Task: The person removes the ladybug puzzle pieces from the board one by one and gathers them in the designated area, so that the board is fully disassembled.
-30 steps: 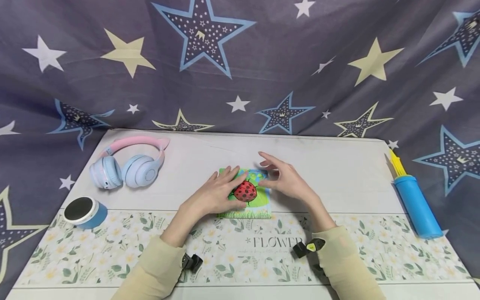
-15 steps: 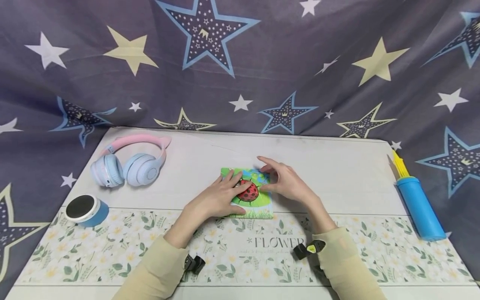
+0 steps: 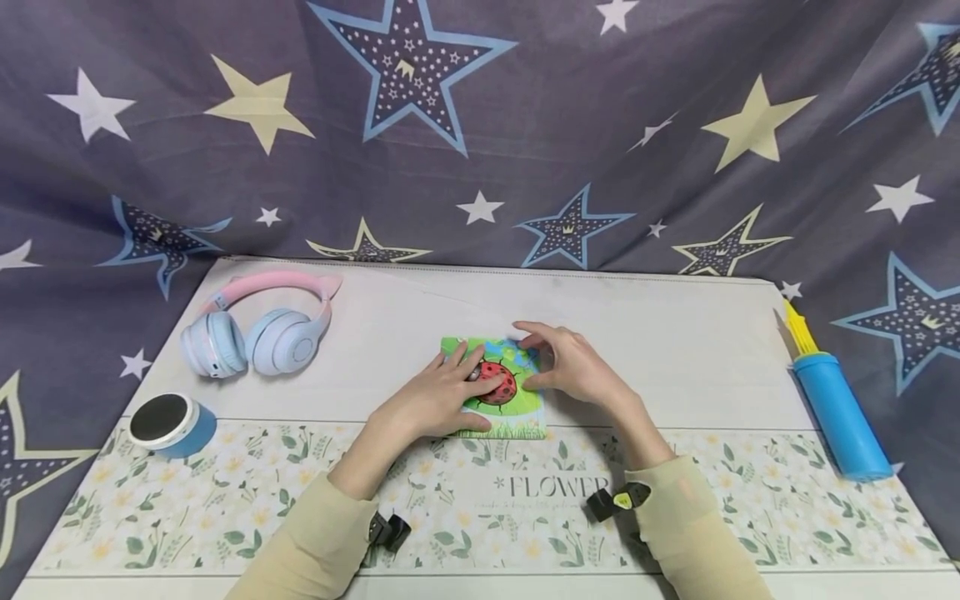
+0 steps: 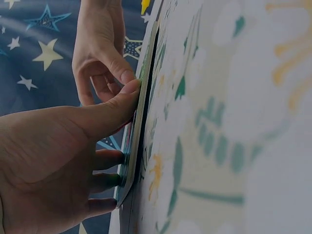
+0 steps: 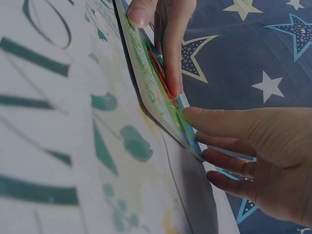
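Note:
A flat square board (image 3: 517, 427) with a ladybug picture on green and blue lies at the middle of the table. My left hand (image 3: 429, 398) rests on its left part, fingers spread over the picture and the thumb near the lower edge. At the board's right side is my right hand (image 3: 573, 364). Its thumb touches the picture in the right wrist view, while the other fingers (image 5: 226, 161) lie bent by the board's edge. The left hand covers part of the red ladybug (image 3: 498, 385). In the left wrist view the board (image 4: 139, 126) appears edge-on, thin and flat.
Pink and blue headphones (image 3: 281, 342) lie at the back left, with a blue and white cylinder with a dark top (image 3: 171, 423) in front of them. A blue hand pump (image 3: 843, 417) with a yellow nozzle lies at the right edge. Behind the table (image 3: 637, 325) hangs a starry cloth (image 3: 480, 108).
My right hand has come slightly nearer to me along the board's right side, and its fingers bend a little more. The left hand stays on the board, shifted slightly right.

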`<control>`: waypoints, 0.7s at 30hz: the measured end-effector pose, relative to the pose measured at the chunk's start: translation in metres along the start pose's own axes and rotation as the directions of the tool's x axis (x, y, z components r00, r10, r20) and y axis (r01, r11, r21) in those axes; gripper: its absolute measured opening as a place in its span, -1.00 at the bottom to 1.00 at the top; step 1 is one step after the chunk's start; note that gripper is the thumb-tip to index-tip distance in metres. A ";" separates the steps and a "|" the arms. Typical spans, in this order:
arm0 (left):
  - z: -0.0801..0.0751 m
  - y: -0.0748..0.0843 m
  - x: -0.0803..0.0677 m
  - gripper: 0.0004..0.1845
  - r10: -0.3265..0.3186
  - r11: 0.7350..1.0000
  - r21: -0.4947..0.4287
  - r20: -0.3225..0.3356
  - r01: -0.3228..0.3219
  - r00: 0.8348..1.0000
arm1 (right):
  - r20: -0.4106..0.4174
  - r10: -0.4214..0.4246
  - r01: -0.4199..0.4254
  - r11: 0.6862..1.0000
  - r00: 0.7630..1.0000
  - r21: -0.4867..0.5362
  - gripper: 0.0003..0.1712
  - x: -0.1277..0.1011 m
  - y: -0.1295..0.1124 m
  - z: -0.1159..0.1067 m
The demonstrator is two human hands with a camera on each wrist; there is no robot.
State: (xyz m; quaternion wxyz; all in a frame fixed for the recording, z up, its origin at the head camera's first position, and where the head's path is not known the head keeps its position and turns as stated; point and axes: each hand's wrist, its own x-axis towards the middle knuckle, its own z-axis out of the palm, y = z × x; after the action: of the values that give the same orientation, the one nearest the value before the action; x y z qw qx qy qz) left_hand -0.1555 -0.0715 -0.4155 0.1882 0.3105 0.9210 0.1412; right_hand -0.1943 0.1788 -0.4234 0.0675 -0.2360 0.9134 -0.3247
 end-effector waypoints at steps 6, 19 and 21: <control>0.000 0.000 -0.001 -0.26 0.022 1.000 0.011 0.005 -0.022 1.000 | 0.002 0.025 -0.025 0.999 1.000 -0.021 -0.01 0.000 -0.001 0.001; 0.000 -0.002 -0.003 -0.35 0.063 0.998 0.010 -0.011 -0.063 0.998 | -0.003 0.061 -0.061 0.997 0.998 -0.048 -0.13 0.000 -0.006 0.002; 0.001 -0.002 -0.003 -0.35 0.065 0.998 0.010 -0.012 -0.064 0.998 | -0.005 0.060 -0.060 0.997 0.998 -0.053 -0.13 0.000 -0.006 0.003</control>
State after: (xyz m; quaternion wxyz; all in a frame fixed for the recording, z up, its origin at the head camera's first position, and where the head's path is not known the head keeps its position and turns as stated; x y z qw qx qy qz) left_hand -0.1544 -0.0748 -0.4167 0.1765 0.3401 0.9123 0.1447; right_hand -0.1911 0.1725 -0.4219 0.0696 -0.2097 0.9285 -0.2984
